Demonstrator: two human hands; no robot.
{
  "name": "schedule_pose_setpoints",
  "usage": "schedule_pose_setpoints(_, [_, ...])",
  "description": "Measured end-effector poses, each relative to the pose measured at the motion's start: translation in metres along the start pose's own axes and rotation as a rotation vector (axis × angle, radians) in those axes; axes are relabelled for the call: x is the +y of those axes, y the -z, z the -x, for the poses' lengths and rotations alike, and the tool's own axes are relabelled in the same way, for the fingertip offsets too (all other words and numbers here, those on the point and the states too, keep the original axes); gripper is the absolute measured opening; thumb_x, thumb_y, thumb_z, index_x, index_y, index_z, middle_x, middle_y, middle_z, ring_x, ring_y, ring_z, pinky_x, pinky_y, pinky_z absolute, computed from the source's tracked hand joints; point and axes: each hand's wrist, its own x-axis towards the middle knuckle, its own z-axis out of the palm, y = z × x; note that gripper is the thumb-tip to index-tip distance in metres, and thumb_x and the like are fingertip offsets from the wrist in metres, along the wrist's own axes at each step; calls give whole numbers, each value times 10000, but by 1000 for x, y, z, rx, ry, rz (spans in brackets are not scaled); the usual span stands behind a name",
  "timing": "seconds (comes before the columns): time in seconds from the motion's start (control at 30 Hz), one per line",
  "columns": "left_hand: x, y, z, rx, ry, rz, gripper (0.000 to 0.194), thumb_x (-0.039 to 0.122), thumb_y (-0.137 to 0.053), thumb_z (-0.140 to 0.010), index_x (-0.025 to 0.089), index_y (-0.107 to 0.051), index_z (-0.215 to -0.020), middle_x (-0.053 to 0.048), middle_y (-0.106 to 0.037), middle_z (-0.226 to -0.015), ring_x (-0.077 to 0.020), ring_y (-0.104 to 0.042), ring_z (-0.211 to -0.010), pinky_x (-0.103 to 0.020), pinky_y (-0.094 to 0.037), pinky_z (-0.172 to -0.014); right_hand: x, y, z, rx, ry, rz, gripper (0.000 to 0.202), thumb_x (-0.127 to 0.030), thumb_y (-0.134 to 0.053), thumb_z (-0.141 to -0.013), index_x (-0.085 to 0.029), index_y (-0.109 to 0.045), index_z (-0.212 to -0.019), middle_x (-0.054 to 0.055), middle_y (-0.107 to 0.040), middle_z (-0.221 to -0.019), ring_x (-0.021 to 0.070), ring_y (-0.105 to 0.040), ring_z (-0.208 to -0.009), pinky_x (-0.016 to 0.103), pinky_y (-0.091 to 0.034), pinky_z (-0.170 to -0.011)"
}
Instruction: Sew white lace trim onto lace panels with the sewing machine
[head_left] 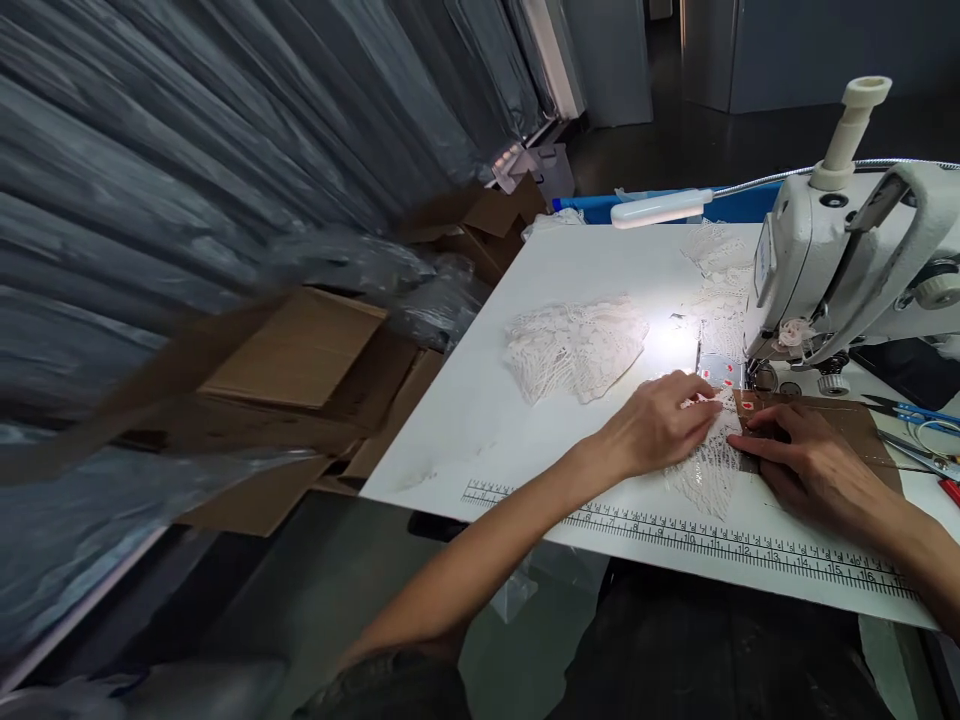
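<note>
My left hand (pixel 664 425) pinches the upper edge of a white lace piece (pixel 709 480) just in front of the sewing machine (pixel 806 270). The lace lies on the table and hangs toward the ruler marks. My right hand (pixel 806 455) rests on the brown plate (pixel 855 425) beside it, index finger stretched out and its tip touching the lace's right edge. Its other fingers are partly bent, with nothing seen gripped in them. The needle area sits right behind both hands. More white lace (pixel 720 270) runs behind the needle area, along the machine's left side.
A separate lace pile (pixel 574 345) lies left on the white table (pixel 450 400). A lamp (pixel 660 208) reaches over the back. Scissors (pixel 919 455) and blue-handled snips (pixel 926 415) lie at right. Cardboard boxes (pixel 300 345) stand beyond the left edge. A printed ruler (pixel 690 535) follows the front edge.
</note>
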Motion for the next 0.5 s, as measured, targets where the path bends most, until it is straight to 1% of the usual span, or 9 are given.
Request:
schedule_pose_setpoints(0.03, [2, -1, -4, -52, -64, -8, 246, 202, -443, -1010, 169, -685, -1040, -103, -681, -1077, -188, -634, -925, -342, -552, -749, 0, 0, 0, 2, 4, -1, 348, -144, -499, -941, -266, -733, -1168, 115, -655, -1104, 273, -629, -1027, 469, -571, -839])
schedule_pose_setpoints(0.1, [4, -2, -11, -145, -123, -38, 264, 194, -409, -1023, 167, -665, -1081, -120, -672, -1166, -206, -640, -984, -377, -551, -824, 0, -1, 0, 8, 8, -4, 357, -141, -491, -939, -263, -730, -1176, 118, -656, -1106, 278, -627, -1033, 477, -565, -844])
schedule_pose_setpoints(0.17, [5, -1, -16, -227, -132, -79, 269, 211, -401, -1027, 155, -644, -1127, -136, -651, -1243, -220, -635, -1014, -381, -540, -852, 0, -1, 0, 10, 4, -7, 365, -140, -486, -937, -265, -728, -1179, 117, -655, -1118, 282, -621, -1050, 486, -557, -870])
schedule_pose_setpoints(0.23, [4, -2, -19, -283, -124, -128, 281, 233, -396, -1031, 138, -631, -1152, -151, -625, -1302, -235, -622, -1041, -379, -520, -876, 0, -1, -1, 13, 3, -7, 366, -137, -479, -936, -266, -732, -1167, 114, -652, -1118, 283, -614, -1061, 489, -550, -890])
schedule_pose_setpoints(0.33, [3, -3, -17, -311, -139, -182, 330, 270, -366, -1046, 102, -614, -1184, -174, -609, -1328, -258, -599, -1056, -391, -492, -886, -1, -1, -1, 16, 9, -1, 365, -137, -471, -943, -263, -728, -1169, 110, -649, -1094, 284, -607, -1067, 486, -546, -900])
schedule_pose_setpoints(0.4, [3, -5, -14, -301, -146, -185, 345, 294, -364, -1050, 101, -599, -1212, -174, -606, -1334, -265, -587, -1057, -401, -479, -886, -2, 0, -1, 10, 10, 6, 357, -151, -475, -951, -267, -717, -1186, 108, -644, -1094, 284, -602, -1072, 487, -546, -905])
schedule_pose_setpoints(0.5, [4, -7, -12, -266, -114, -180, 343, 316, -384, -1049, 125, -577, -1257, -159, -588, -1366, -268, -569, -1080, -403, -455, -895, -1, 0, -1, 3, 21, 34, 358, -163, -458, -966, -258, -699, -1212, 117, -635, -1113, 285, -595, -1062, 490, -550, -892])
